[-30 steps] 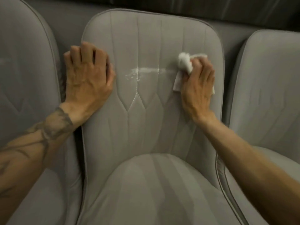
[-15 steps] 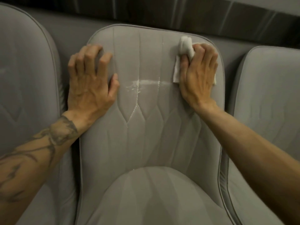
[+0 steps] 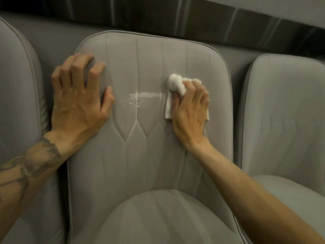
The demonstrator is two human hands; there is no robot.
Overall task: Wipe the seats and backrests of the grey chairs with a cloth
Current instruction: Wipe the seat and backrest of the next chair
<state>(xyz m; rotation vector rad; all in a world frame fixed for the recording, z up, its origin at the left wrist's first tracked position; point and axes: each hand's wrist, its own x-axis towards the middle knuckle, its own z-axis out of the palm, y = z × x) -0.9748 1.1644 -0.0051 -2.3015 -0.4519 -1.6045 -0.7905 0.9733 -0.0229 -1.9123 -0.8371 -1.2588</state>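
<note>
Head view: three grey chairs stand in a row, and only the middle one shows its whole backrest (image 3: 149, 155). The left chair (image 3: 17, 85) is cut off by the left border and the right chair (image 3: 281, 111) by the right border. The seat (image 3: 167, 217) of the middle chair runs out at the bottom. Both arms also leave the picture at the lower corners. The left forearm (image 3: 31, 162) carries a dark tattoo.

The cloth (image 3: 175, 84) is white and lies against the right half of the backrest. Its bunched end sticks out above the right hand (image 3: 190, 110), and a flat corner shows at the thumb side. The rest is hidden under the palm. The grip of this hand is clenched around the cloth, and its fingertips are buried in the folds.

The left hand (image 3: 79, 103) holds nothing. Its palm rests on the left edge of the backrest, the fingers are spread and arched, with the tips on the fabric.

Between the two hands a white streak (image 3: 144, 95) crosses the backrest, and its right end meets the cloth. Thin white lines follow the seams below it.

The chairs stand close, with only narrow dark gaps between them. The right hand is near the right piping of the backrest. Below both hands the backrest is bare down to the seat. Behind the chairs a dark band (image 3: 175, 13) runs along the top; its detail is blurred.
</note>
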